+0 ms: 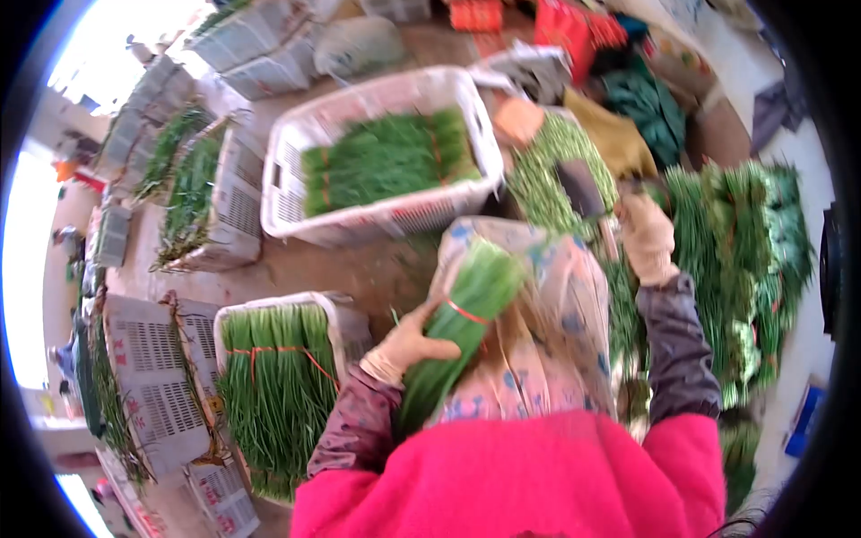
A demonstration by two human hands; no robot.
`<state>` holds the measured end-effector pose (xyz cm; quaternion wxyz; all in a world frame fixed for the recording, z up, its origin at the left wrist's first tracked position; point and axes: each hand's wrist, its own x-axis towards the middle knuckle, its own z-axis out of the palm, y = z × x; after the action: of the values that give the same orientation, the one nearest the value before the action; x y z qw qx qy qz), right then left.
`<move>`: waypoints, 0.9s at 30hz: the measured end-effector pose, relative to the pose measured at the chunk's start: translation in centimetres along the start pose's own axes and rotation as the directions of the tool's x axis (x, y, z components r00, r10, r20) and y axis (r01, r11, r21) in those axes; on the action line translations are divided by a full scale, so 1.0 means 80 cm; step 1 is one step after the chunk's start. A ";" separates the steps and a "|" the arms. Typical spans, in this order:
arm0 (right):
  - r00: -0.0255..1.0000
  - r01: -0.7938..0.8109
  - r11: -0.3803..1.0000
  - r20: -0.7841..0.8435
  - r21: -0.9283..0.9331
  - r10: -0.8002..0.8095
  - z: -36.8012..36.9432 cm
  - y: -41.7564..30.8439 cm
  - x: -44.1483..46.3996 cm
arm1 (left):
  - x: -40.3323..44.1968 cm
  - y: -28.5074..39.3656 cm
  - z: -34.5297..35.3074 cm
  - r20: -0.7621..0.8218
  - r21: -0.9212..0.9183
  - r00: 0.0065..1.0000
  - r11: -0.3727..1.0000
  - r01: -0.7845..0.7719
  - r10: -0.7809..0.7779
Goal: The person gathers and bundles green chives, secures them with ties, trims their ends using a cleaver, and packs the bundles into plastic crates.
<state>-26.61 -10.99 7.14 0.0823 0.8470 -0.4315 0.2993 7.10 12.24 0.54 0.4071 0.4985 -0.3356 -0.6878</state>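
My gloved left hand (408, 345) is closed around a bundle of green chives (484, 282), tied with a red band. The bundle lies slanted over my lap, which a flowered apron (574, 278) covers. In my gloved right hand (647, 238) is a broad-bladed cleaver (581, 188), its fingers wrapped round the handle. Beneath the blade lies a heap of short pale-green cut pieces (556, 148). The cleaver is apart from the held bundle. Details at the bundle's cut end are blurred.
Ahead stands a white plastic crate (359, 229) with banded chives inside. At lower left, another crate (350, 332) carries several tied bundles (278, 386). Stacked chives (717, 260) line my right side. Grey crates (161, 386) stand at far left; a red bag (569, 36) lies at the back.
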 end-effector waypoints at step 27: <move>0.788 -0.532 -0.588 0.611 0.609 -0.079 0.031 -0.196 -0.018 | 0.002 0.061 0.027 0.334 -0.386 0.942 0.918 0.097 0.041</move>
<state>-13.95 -1.36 6.15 -0.8435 0.3592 -0.1707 0.3610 6.09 10.03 5.30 0.4265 0.2862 -0.2462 -0.8219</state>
